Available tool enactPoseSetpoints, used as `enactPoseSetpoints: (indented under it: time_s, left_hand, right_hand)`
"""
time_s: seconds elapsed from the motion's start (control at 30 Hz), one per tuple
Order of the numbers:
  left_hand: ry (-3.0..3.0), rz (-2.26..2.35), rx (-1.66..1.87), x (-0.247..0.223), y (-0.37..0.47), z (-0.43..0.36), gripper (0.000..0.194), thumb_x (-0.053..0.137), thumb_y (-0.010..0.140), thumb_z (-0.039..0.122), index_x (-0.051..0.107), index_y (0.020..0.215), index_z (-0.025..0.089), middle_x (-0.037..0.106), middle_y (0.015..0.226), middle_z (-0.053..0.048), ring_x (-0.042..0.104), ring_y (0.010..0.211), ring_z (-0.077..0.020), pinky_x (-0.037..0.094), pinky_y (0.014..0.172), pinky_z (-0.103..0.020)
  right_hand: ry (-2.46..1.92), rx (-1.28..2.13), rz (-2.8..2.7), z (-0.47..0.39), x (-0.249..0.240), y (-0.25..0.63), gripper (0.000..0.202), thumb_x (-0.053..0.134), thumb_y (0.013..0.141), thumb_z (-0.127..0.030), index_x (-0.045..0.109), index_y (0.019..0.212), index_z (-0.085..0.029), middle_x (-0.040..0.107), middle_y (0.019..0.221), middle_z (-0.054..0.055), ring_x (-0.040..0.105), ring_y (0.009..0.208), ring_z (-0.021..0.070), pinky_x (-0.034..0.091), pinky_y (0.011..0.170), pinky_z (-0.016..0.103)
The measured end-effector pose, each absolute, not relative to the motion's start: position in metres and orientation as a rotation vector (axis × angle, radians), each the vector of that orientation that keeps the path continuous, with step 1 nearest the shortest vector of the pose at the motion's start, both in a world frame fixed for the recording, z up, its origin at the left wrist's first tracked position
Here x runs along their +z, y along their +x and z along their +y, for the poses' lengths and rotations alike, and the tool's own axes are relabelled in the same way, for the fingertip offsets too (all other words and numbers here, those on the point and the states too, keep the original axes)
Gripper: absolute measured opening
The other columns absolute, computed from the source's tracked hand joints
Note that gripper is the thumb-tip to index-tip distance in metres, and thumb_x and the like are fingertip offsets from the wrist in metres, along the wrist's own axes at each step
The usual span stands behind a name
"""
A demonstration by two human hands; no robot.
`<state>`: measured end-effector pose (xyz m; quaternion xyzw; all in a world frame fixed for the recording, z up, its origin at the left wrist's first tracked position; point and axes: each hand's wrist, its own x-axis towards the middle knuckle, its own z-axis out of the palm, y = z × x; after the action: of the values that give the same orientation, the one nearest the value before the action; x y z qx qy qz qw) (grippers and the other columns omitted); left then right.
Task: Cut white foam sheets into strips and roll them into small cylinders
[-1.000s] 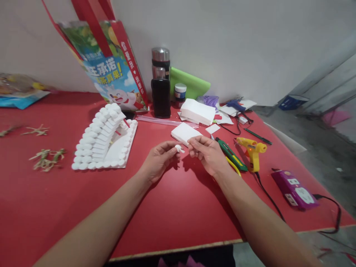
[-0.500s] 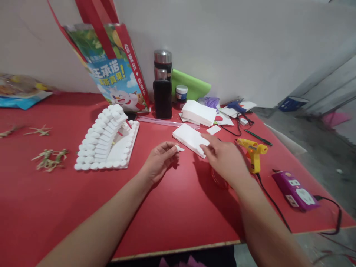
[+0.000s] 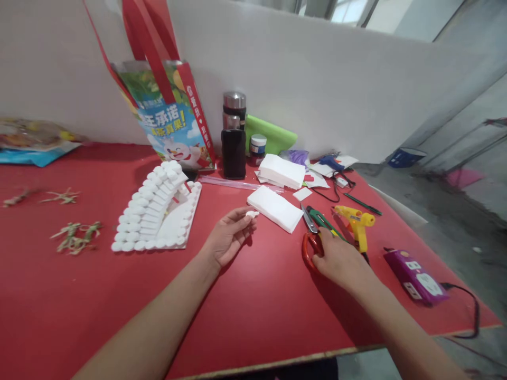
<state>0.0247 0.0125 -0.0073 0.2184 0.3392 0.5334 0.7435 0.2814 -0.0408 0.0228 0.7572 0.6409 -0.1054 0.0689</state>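
Note:
Between the thumb and fingers of my left hand (image 3: 232,232) is a small white piece (image 3: 252,214). My right hand (image 3: 336,256) is at the red handles of the scissors (image 3: 311,248), its fingers on the loop. Beside the scissors lies a tool with green and yellow handles (image 3: 322,219), partly hidden by my right hand. A stack of white sheets (image 3: 275,208) sits between the hands, touched by neither. Left of my left hand stands a white model (image 3: 154,211) with steps and rows of round white pieces.
On the right are a yellow glue gun (image 3: 356,221) and a purple power strip (image 3: 415,277). A phone (image 3: 233,154), flask (image 3: 234,100), jar (image 3: 257,145) and printed bag (image 3: 170,121) stand behind. Twisted straw-like figures (image 3: 75,237) lie at left.
My right hand has moved from the white stack down and right to the scissors, which are now in plain sight. My left hand still holds the small white piece. The view has tilted up a little.

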Motion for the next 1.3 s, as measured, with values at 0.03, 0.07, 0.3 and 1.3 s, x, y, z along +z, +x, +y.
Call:
enactPoseSetpoints:
  time_s: [0.03, 0.07, 0.3, 1.3]
  left_hand:
    - [0.462, 0.730, 1.172, -0.007, 0.024, 0.013, 0.025, 0.086, 0.074, 0.004, 0.079, 0.097, 0.012, 0.077, 0.087, -0.005, 0.071, 0.071, -0.0102, 0.062, 0.074, -0.022]
    - [0.447, 0.718, 1.168, -0.006, 0.024, 0.013, 0.023, 0.084, 0.075, 0.003, 0.079, 0.096, 0.011, 0.076, 0.086, -0.005, 0.071, 0.070, -0.0099, 0.062, 0.074, -0.022]
    - [0.373, 0.663, 1.129, -0.007, 0.024, 0.011, 0.012, 0.080, 0.082, 0.005, 0.076, 0.092, 0.009, 0.074, 0.083, -0.005, 0.071, 0.071, -0.0104, 0.063, 0.074, -0.021]
    - [0.662, 0.744, 1.147, -0.003, 0.039, -0.006, 0.032, 0.099, 0.059, 0.023, 0.074, 0.077, 0.014, 0.076, 0.076, -0.002, 0.071, 0.074, -0.0137, 0.057, 0.078, -0.027]
  right_hand:
    - [2.307, -0.347, 1.919, -0.041, 0.021, 0.286, 0.051, 0.057, 0.089, -0.020, 0.052, 0.138, -0.009, 0.073, 0.106, 0.020, 0.073, 0.098, 0.0369, 0.045, 0.071, 0.036]
    - [2.341, -0.369, 1.917, -0.043, 0.019, 0.292, 0.049, 0.056, 0.090, -0.021, 0.053, 0.137, -0.011, 0.074, 0.102, 0.019, 0.073, 0.097, 0.0365, 0.045, 0.071, 0.037]
    - [2.560, -0.817, 2.409, -0.071, 0.004, 0.314, 0.046, 0.056, 0.094, -0.039, 0.047, 0.134, -0.020, 0.070, 0.089, 0.006, 0.069, 0.077, 0.0256, 0.052, 0.072, 0.036]
    - [2.079, -0.535, 2.754, -0.059, 0.018, 0.231, 0.039, 0.066, 0.095, -0.050, 0.061, 0.120, -0.022, 0.064, 0.101, 0.011, 0.066, 0.086, 0.0283, 0.051, 0.072, 0.038]
